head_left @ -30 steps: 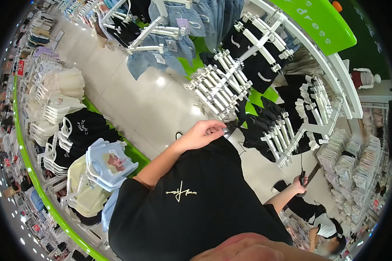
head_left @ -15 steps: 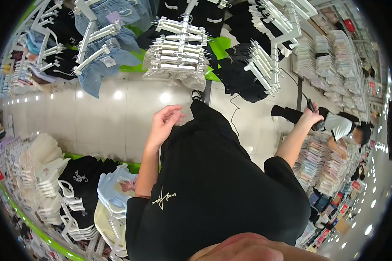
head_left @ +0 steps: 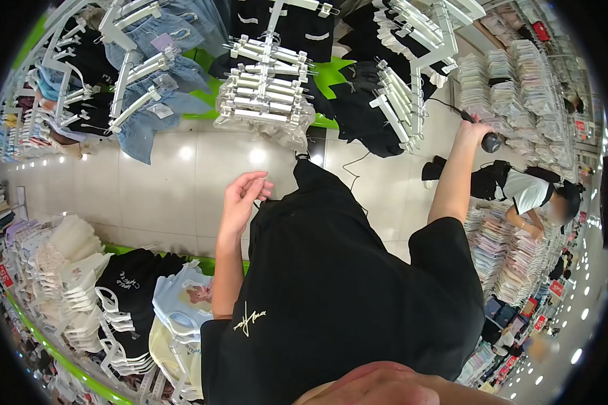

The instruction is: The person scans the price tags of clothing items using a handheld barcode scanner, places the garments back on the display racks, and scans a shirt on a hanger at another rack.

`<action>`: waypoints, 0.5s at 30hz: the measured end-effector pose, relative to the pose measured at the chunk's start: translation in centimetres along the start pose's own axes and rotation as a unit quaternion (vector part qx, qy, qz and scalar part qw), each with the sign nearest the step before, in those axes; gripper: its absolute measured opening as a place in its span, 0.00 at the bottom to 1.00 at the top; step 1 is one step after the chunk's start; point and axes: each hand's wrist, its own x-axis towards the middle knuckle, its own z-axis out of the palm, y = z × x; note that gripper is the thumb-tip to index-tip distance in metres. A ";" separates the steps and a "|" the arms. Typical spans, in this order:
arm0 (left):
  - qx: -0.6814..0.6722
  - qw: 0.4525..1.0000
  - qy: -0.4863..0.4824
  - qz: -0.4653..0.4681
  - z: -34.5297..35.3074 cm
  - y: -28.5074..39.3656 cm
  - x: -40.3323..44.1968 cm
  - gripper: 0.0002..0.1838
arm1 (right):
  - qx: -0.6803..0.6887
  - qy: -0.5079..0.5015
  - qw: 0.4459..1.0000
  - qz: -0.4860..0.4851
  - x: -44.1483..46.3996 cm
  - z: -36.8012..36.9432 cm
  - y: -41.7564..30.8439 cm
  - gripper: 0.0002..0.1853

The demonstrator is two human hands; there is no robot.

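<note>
My left hand [head_left: 245,196] is held over the tiled aisle floor, beside my black shirt, its fingers loosely curled and partly apart with nothing visible in them. At the right, my right hand [head_left: 474,131] is wrapped round a black handheld device [head_left: 491,142] with a rounded end. A thin dark cable leads from the device toward the racks. Ahead of my left hand hang grey-beige garments [head_left: 287,127] on white clip hangers [head_left: 267,94]. Black garments [head_left: 365,115] hang between them and my right hand.
Denim shorts [head_left: 138,138] hang at upper left. Tops on white hangers, including a light blue one [head_left: 182,295], fill the lower-left rack. Another person [head_left: 528,192] bends by shelves of packed clothing [head_left: 500,260] at the right. A loose cable lies on the floor.
The view has turned since the first frame. Over the last half second, my right hand has moved forward and slightly left with the device, and my left hand has shifted slightly left.
</note>
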 end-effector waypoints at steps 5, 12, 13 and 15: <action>0.020 0.999 0.031 -0.034 3.1 0.2 2.3 0.14 | -0.083 0.086 0.993 -0.019 -3.7 3.0 2.2 0.30; 0.031 0.995 0.055 -0.074 6.6 0.3 6.0 0.14 | -0.841 -0.094 0.345 -0.406 8.4 -5.0 5.9 0.30; 0.030 0.995 0.058 -0.075 6.7 0.4 6.3 0.14 | -0.832 -0.075 0.365 -0.412 8.0 -6.1 5.6 0.31; 0.029 0.995 0.068 -0.073 6.7 0.6 6.5 0.14 | -0.451 0.090 0.868 -0.187 3.8 -8.3 4.7 0.25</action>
